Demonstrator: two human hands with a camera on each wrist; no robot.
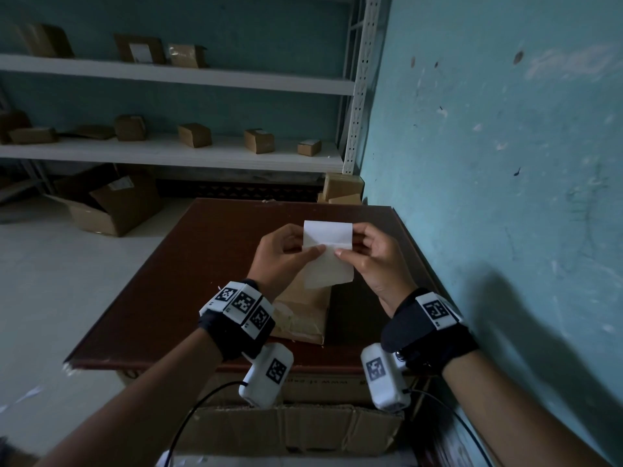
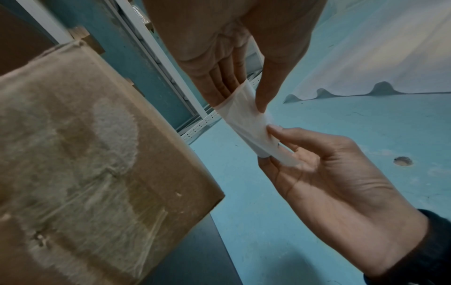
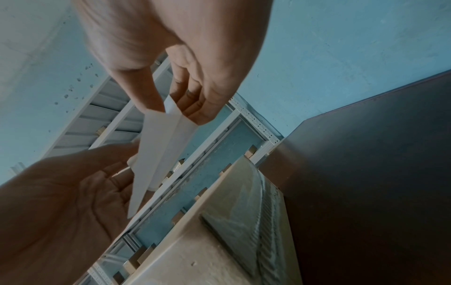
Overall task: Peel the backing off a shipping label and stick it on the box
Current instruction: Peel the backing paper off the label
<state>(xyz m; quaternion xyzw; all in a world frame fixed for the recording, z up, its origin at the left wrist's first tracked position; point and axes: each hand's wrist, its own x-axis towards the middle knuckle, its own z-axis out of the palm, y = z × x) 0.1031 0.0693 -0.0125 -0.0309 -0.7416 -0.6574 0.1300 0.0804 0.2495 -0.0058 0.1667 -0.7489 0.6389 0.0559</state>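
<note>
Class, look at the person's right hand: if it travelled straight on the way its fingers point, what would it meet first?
The right hand points leftward, so probably the left hand gripping the same white paper shipping label; the fingertips look nearly touching, though depth is unclear.

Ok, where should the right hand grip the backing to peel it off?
Judging by the fold, pinch the backing at its loose right edge just below the crease, coming from the right. The left hand already holds the label from the left; the right hand sits there.
</note>
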